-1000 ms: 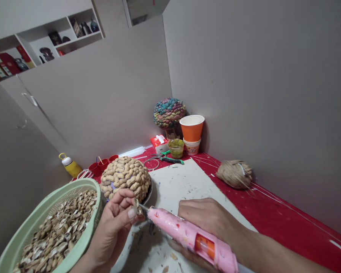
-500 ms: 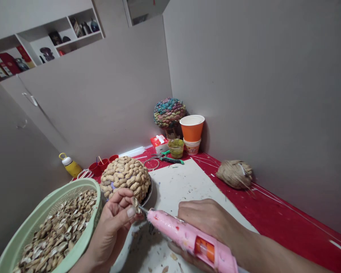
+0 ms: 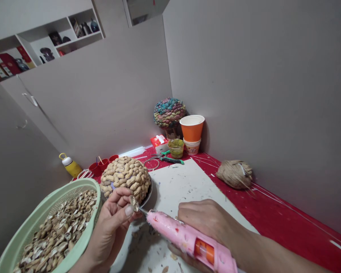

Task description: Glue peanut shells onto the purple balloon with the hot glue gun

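Observation:
Between the thumb and fingers of my left hand (image 3: 113, 220) is a peanut shell half (image 3: 134, 203), its hollow side partly showing. My right hand (image 3: 207, 222) is wrapped round a pink glue gun (image 3: 184, 237), whose metal nozzle meets the lower edge of the shell. Just behind my left hand sits a dome covered in peanut shells (image 3: 127, 174), resting in a dark dish with a little purple surface showing through. Left of my left hand stands a green basket (image 3: 95, 185) heaped with peanut shells (image 3: 57, 231).
A white board (image 3: 173, 185) with scattered bits covers part of the red cloth (image 3: 287, 223). Twine (image 3: 235, 174) lies to the right. Farther back are pliers (image 3: 172, 160), a tub (image 3: 176, 148), orange cups (image 3: 192, 129), a colourful shell ball (image 3: 169, 113) and a yellow bottle (image 3: 71, 166).
The peanut shell half has tilted and shifted slightly up and left in my left fingers. The glue gun's tip has moved slightly with it.

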{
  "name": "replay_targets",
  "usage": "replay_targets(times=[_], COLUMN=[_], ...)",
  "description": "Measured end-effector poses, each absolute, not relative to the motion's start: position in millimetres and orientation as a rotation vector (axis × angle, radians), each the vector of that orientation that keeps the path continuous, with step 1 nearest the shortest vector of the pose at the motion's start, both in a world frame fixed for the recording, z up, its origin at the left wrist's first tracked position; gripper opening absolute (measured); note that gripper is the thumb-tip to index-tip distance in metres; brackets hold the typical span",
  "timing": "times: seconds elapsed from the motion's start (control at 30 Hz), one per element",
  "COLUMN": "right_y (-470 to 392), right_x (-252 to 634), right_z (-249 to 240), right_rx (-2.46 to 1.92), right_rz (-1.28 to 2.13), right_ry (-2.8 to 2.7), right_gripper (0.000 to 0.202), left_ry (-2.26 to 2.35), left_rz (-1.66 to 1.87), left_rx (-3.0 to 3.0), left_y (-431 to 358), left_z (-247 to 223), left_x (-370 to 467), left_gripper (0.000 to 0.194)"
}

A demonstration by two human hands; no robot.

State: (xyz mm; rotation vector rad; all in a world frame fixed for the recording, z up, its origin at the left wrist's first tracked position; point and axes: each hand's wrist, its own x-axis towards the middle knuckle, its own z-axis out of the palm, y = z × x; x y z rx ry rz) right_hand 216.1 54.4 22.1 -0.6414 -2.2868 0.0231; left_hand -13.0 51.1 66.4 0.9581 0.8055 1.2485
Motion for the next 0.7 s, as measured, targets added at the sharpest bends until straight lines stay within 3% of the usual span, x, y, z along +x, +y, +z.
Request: replay_targets(times=[0.7], right_y=[55.1], right_x=[215.4], right_z=[23.9], right_rx=[-0.603], right_rz=[0.072], right_ry=[-2.233], right_gripper=[0.029], left_ry=[0.877], left_rz=[1.191], left_rx=[1.045], left_y=[49.5], left_z=[61.7], left_x=[-11.5], left_gripper=[0.029])
